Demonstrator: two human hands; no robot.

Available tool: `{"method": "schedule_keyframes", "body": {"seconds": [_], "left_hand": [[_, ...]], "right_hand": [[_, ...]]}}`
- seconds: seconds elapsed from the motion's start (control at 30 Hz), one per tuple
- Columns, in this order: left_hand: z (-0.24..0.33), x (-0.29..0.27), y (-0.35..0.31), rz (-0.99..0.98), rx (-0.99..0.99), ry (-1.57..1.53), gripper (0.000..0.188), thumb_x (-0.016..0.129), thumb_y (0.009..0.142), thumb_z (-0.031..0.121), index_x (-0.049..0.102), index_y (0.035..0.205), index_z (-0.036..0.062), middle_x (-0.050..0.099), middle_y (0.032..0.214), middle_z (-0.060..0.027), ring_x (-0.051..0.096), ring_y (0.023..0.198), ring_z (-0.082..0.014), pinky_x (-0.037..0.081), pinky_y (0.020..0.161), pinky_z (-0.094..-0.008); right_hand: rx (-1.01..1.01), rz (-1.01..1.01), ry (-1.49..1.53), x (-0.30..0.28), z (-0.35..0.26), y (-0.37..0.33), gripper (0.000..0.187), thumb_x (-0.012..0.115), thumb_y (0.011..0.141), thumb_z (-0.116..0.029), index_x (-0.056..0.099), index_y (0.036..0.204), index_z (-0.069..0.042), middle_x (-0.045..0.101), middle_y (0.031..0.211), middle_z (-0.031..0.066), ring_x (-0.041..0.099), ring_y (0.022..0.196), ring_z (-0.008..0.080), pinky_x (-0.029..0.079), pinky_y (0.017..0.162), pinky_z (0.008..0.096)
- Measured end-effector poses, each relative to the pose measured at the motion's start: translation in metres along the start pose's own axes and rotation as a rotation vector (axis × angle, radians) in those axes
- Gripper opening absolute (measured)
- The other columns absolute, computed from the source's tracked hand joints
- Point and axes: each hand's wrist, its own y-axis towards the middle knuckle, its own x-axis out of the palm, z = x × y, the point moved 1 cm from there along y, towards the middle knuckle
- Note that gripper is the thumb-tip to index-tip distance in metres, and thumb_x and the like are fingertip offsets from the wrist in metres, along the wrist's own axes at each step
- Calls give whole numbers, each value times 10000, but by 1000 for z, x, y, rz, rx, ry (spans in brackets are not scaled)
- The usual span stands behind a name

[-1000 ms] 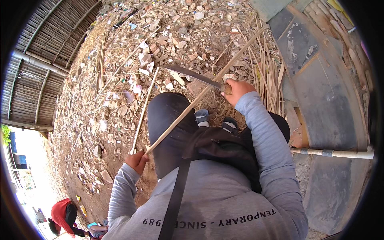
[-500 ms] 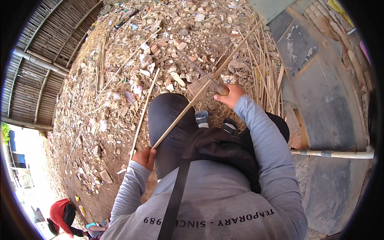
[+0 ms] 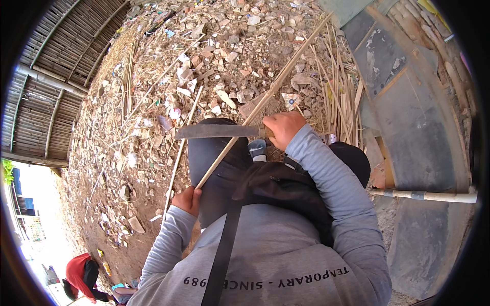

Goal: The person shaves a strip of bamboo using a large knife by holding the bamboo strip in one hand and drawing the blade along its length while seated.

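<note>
My left hand (image 3: 188,199) is closed around the near end of a long split bamboo strip (image 3: 278,81). The strip slants from there over my dark-trousered left knee, up and right to the far ground. In my right hand (image 3: 284,129) is a machete (image 3: 217,131), gripped by its handle, most of which my fingers cover. Its dark blade points left, roughly level, and crosses over the strip above the knee. Whether blade and strip touch, I cannot tell.
Stony, littered ground (image 3: 153,117) spreads ahead. Another thin bamboo strip (image 3: 181,148) lies left of my knee, and a pile of split strips (image 3: 339,97) lies right. Dark boards (image 3: 421,127) line the right side. A person in red (image 3: 77,275) bends at lower left.
My right hand has moved slightly nearer and left. The machete has swung from pointing far-left to pointing left, crossing the strip closer to me. My left hand has barely moved.
</note>
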Motion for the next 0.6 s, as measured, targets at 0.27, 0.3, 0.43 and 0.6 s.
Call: {"method": "schedule_keyframes", "body": {"seconds": [0.27,0.3,0.43,0.6], "left_hand": [[-8,8,-1,54,35,13,344,479,966,357,533,826,47,578,633,-237,580,635,-471,443,563,-539],[-5,6,1,48,45,15,336,481,965,352,532,830,49,579,635,-236,582,637,-469,445,563,-537],[-6,4,2,10,41,47,314,485,962,338,526,832,55,586,647,-234,590,643,-463,451,561,-533],[-1,5,2,73,57,57,305,482,961,333,528,834,60,589,644,-232,591,639,-463,455,568,-538]], "right_hand": [[514,-103,-105,-18,59,1,253,697,742,-217,600,944,-98,660,806,149,645,783,368,511,710,481],[509,-64,-108,-16,63,0,256,687,755,-218,622,975,-105,668,830,159,646,793,374,514,725,481],[573,-142,-52,-13,53,-1,403,714,756,-260,633,1121,-111,685,872,161,662,828,356,525,751,441],[741,-303,851,15,63,-14,517,765,746,-393,630,1040,11,695,855,143,676,811,320,523,747,388]]}}
